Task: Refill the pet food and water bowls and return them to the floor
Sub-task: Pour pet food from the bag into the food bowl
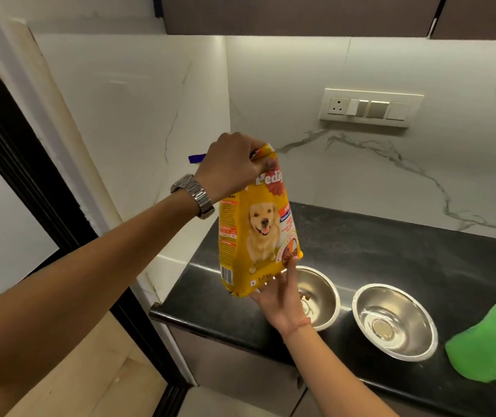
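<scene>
The yellow dog-food bag (258, 224), mid-frame, is pinched at top by the left hand (231, 164), base cupped on the right hand (283, 299)'s open fingers; it should be tipped slowly over the steel food bowl (320, 299).

Yellow dog-food bag (257, 230) upright between left hand (231, 165) at top and right hand (281, 299) beneath, above steel bowl (320, 293).

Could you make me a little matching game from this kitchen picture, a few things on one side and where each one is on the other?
Things:
1. food bag
2. left bowl
3. right bowl
4. green object

Places or states:
A. on the counter, holding water
B. held up in both hands
C. at the counter's right edge of view
D. partly hidden behind the right hand, a few kibbles inside

Pairs: 1-B, 2-D, 3-A, 4-C. The left hand grips the bag's top.
</scene>
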